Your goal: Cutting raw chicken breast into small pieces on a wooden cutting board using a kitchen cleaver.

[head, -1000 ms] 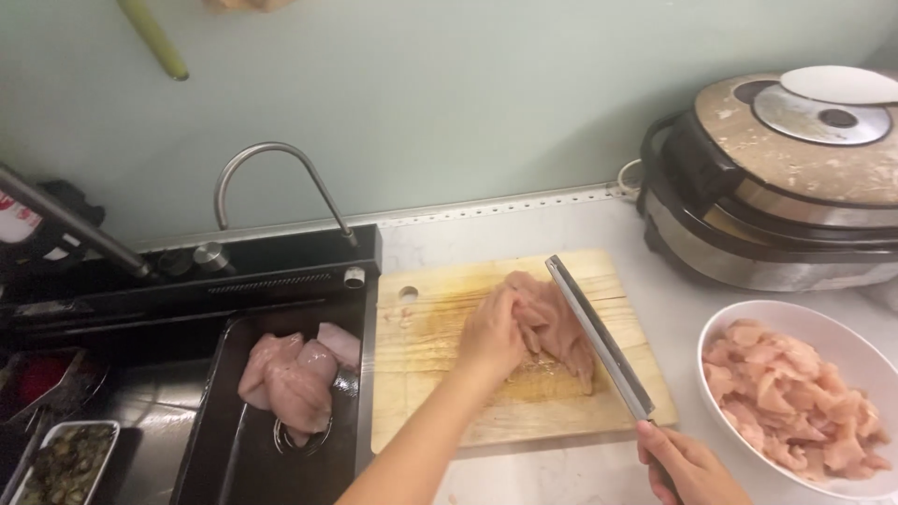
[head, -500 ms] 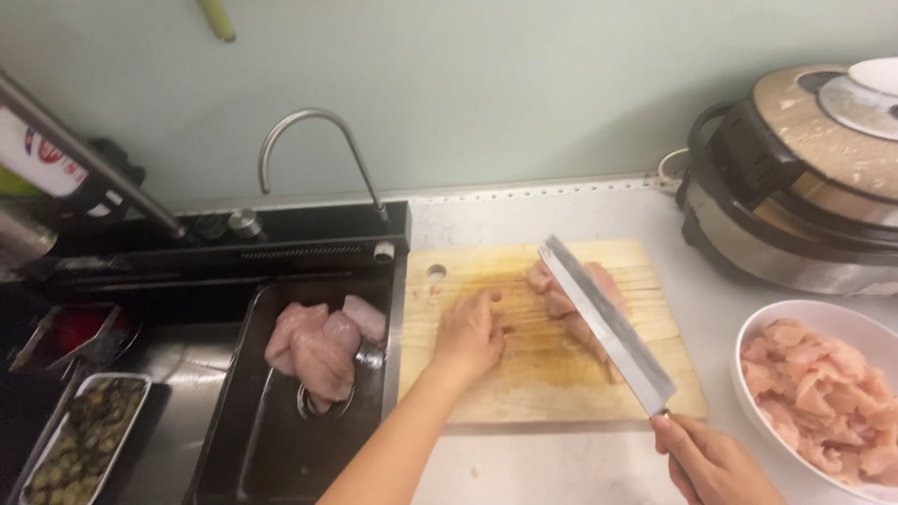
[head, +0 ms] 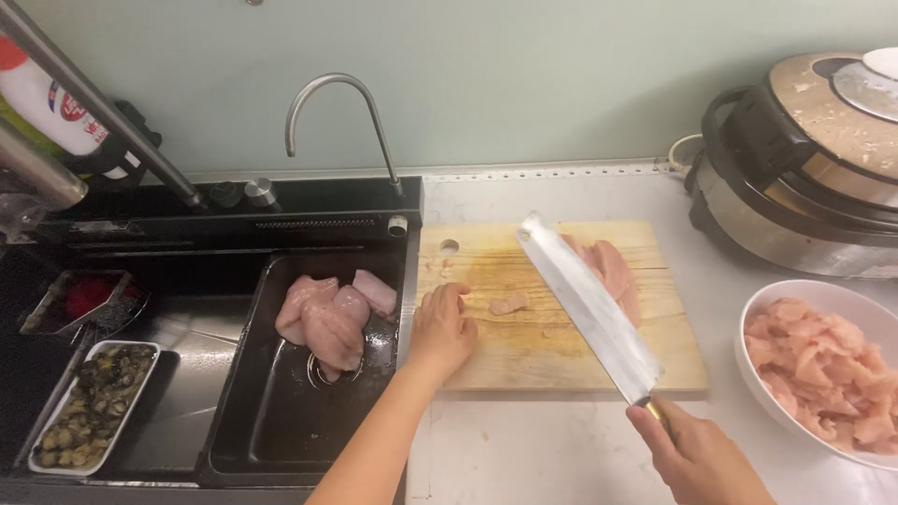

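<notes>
— Chicken (head: 613, 271) lies raw on the far right part of the wooden cutting board (head: 561, 351), half hidden behind the cleaver (head: 589, 309), with one small offcut (head: 508, 304) alone near the middle.

— And the hands?

— From the head camera, the right hand (head: 697, 458) is clenched round the cleaver's handle, blade raised and slanting over the board. The left hand (head: 444, 327) rests on the board's left edge, fingers curled loosely, grasping nothing, just beside that offcut.

— What worries you?

— I'd say the wet grip. Raw meat makes fingers slick; the handle could twist and the heavy blade drop toward that resting left hand. The board could also skid on the smooth counter (head: 524, 449).

— Anything else nearby?

— More chicken pieces (head: 332, 313) lie in the black sink (head: 281, 440), and a white bowl (head: 762, 313) of sliced meat stands near the right elbow; a careless swing might knock it. A cooker (head: 804, 178) stands behind.
</notes>
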